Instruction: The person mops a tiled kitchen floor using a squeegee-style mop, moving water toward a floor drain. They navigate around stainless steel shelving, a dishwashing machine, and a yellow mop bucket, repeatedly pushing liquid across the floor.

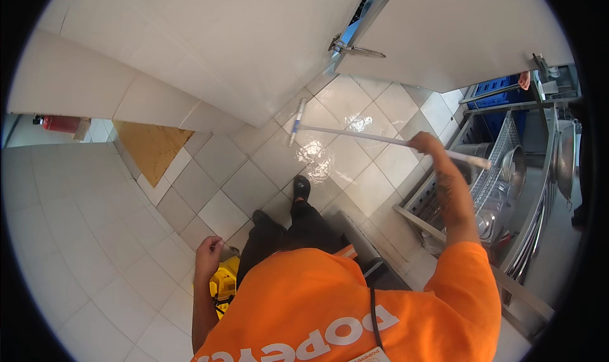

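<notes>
My right hand [425,143] grips the pale pole of a floor squeegee [354,133], not far from its upper end. The squeegee's narrow white head [298,122], with a blue patch at its middle, rests on the wet tiled floor [340,164] close to the foot of the white wall panel. My left hand [208,255] hangs low at my left side with loosely curled fingers. Nothing shows in it. A yellow plastic mop bucket [224,279] stands just beside that hand, partly hidden by my body.
A metal rack [528,248] with metal and clear pans runs along the right. Another person's hand [524,80] shows near blue crates [492,93]. A white door [456,34] stands ajar ahead. Left are a brown board [150,145] and a red extinguisher [59,124]. A grey bin [349,229] is beside my legs.
</notes>
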Action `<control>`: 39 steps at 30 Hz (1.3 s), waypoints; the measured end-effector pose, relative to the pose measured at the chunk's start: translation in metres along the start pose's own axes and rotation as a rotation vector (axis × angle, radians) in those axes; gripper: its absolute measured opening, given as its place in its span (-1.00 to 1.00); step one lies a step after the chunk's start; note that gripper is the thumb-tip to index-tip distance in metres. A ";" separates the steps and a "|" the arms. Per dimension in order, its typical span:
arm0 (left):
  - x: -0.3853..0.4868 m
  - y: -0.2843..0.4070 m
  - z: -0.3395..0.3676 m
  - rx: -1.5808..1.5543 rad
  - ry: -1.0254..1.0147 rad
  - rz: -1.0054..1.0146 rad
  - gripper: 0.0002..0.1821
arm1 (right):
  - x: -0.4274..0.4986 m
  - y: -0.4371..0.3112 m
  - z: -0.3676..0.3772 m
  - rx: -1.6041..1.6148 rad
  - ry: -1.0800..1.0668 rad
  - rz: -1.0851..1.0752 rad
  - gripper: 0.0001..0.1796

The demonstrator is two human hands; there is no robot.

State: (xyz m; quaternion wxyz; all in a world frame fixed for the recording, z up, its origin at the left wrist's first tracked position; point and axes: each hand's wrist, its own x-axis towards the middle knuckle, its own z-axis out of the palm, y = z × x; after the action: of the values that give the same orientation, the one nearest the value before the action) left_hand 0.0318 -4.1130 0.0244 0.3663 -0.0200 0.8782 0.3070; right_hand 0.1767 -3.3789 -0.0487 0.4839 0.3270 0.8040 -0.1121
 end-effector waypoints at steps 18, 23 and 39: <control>-0.009 -0.004 0.036 0.038 -0.003 -0.043 -0.72 | -0.035 -0.097 0.039 0.011 0.103 -0.167 -0.58; -0.013 -0.005 0.032 0.035 -0.006 -0.120 -0.73 | 0.016 -0.019 0.039 0.030 0.081 -0.142 -0.56; 0.105 0.075 0.017 0.125 -0.228 0.217 -0.71 | -0.102 -0.023 0.140 1.053 0.220 0.432 -0.59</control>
State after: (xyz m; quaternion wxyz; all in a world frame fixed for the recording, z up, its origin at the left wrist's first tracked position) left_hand -0.0534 -4.0227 -0.0146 0.4289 0.1326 0.8452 0.2899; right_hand 0.2934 -3.5086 -0.0363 0.1814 0.6900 0.6004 -0.3613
